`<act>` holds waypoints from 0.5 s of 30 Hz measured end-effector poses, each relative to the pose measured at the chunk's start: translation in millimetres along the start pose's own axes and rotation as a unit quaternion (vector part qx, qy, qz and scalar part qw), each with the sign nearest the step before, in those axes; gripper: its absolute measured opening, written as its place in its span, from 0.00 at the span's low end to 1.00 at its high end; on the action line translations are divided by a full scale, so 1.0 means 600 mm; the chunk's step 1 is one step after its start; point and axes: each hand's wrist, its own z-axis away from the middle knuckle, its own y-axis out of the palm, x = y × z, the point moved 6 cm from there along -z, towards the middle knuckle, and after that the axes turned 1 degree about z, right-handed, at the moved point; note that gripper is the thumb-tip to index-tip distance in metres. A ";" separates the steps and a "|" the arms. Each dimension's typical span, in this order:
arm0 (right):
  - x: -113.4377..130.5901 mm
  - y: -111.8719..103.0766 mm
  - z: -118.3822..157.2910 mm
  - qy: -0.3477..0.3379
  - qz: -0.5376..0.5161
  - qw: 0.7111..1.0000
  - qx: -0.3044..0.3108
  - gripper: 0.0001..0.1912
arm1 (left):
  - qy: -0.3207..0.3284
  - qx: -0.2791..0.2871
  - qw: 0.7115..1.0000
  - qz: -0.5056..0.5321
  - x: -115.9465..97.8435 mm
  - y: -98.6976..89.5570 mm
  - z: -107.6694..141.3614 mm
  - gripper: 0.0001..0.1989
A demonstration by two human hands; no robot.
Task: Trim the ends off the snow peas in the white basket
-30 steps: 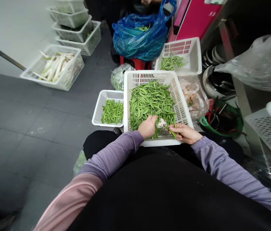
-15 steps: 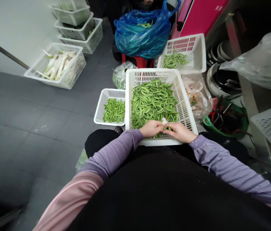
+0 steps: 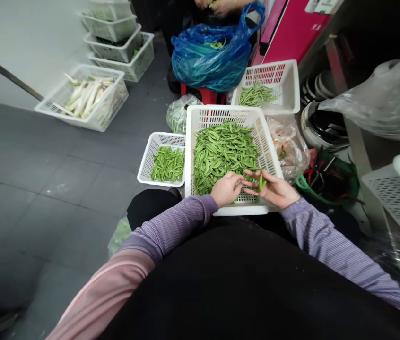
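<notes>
My right hand is turned palm up over the near right part of a large white basket. Between its thumb and partly spread fingers it holds green pea pods. Close beside those fingers, my left hand has its fingers drawn together in a pinch. Whatever it may hold is too small to make out. A heap of flat pea pods fills much of the large basket, which sits against my lap. To its left stands a smaller white basket with more green pods.
Ahead, a blue plastic bag rests on a red stool, with another person's hands behind it. A basket of green beans stands at the back right. Scallion stalks lie in a basket at left. A green basin holds scissors.
My right hand has turned palm up and its fingers have opened out around the pods. My left hand has come slightly away from them. The other person's hands now show at the top.
</notes>
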 end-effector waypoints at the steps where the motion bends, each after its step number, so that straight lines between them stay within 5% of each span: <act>1: -0.008 0.016 0.002 0.001 -0.004 1.000 0.020 0.08 | 0.016 -0.024 1.000 0.005 -0.008 -0.007 0.000 0.15; 5: -0.025 0.057 0.003 -0.020 0.008 0.998 0.062 0.10 | 0.069 -0.051 0.996 -0.021 -0.030 -0.013 0.008 0.15; 9: -0.028 0.070 0.012 -0.023 0.078 0.994 0.075 0.12 | 0.039 -0.004 0.998 -0.047 -0.016 -0.007 0.004 0.14; 15: 0.000 0.027 0.034 -0.027 0.267 0.962 0.052 0.14 | -0.009 0.201 0.973 -0.114 0.027 0.024 -0.004 0.14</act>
